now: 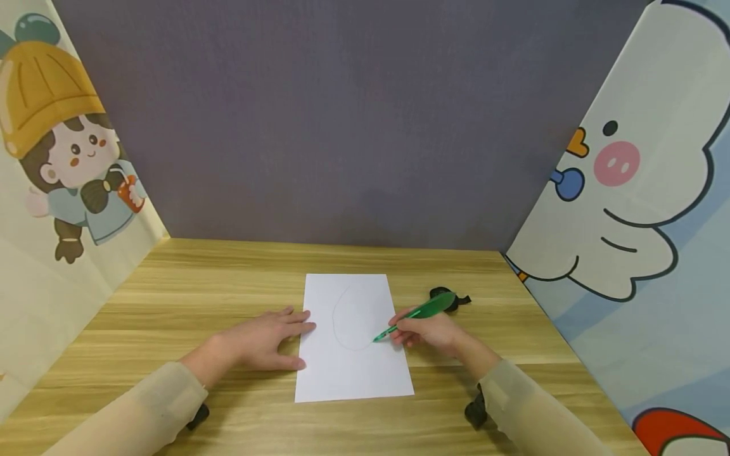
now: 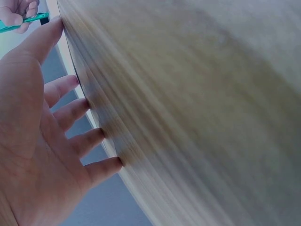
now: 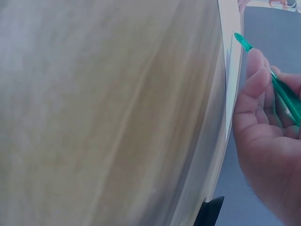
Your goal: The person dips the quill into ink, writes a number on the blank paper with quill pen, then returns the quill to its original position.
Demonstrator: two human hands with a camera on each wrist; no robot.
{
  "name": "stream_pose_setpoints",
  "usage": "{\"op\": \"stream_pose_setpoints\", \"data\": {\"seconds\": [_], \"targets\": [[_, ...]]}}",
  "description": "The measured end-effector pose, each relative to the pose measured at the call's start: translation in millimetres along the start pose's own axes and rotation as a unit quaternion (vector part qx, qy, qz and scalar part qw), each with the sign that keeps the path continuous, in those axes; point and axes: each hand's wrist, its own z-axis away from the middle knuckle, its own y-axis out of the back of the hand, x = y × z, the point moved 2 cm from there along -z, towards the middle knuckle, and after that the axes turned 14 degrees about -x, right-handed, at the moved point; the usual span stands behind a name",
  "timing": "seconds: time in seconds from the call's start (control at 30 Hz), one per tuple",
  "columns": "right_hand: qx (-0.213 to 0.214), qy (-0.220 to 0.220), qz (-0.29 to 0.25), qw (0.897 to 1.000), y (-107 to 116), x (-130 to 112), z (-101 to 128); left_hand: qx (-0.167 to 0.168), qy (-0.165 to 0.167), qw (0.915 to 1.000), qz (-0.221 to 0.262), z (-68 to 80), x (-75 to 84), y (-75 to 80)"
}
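Pen on paper
Right hand [image 1: 430,332], fingers pinching green pen [image 1: 416,315], tip on paper [image 1: 353,342]; left hand [image 1: 265,340] flat at nine o'clock, fingers spread.

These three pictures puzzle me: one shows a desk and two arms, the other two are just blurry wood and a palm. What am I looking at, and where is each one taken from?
There is no machine here: a person works with two bare hands and wears three cameras. The wide picture comes from a camera on the head, looking down at a wooden table walled in by cartoon panels. The two blurry pictures come from cameras strapped to each wrist, so close that the wood smears and tilts.

On the table lies a white sheet of paper with a faint curved line drawn on it. The left hand lies flat, fingers spread, on the sheet's left edge. The right hand holds a green pen with its tip on the paper; the right wrist view shows the same pen close up. A small dark object lies behind that hand; I cannot tell what it is.
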Motion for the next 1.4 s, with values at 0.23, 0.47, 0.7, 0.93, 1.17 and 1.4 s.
{"op": "stream_pose_setpoints", "data": {"seconds": [0.23,0.47,0.7,0.93,1.17,1.4], "targets": [[0.011,-0.001,0.016,1.000,3.5,-1.2,0.3,0.000,0.000,1.0000,-0.004,0.9,0.0,0.0],[0.022,0.004,0.010,1.000,5.8,-0.6,-1.2,-0.002,0.001,1.0000,-0.005,1.0,-0.1,-0.2],[0.038,0.004,0.006,0.999,7.8,0.6,-4.6,-0.001,0.000,1.0000,-0.008,-0.1,-1.4,-0.8],[0.051,0.001,0.001,0.999,9.4,1.3,-7.9,0.002,0.000,0.9999,-0.011,-1.3,-3.3,-1.8],[0.056,0.005,-0.012,0.998,9.3,1.3,-9.3,0.002,0.001,1.0000,-0.009,-1.4,-3.2,-1.7],[0.062,0.008,-0.024,0.998,9.5,0.7,-12.5,0.002,0.001,1.0000,-0.009,-0.9,-2.1,-0.6]]}}
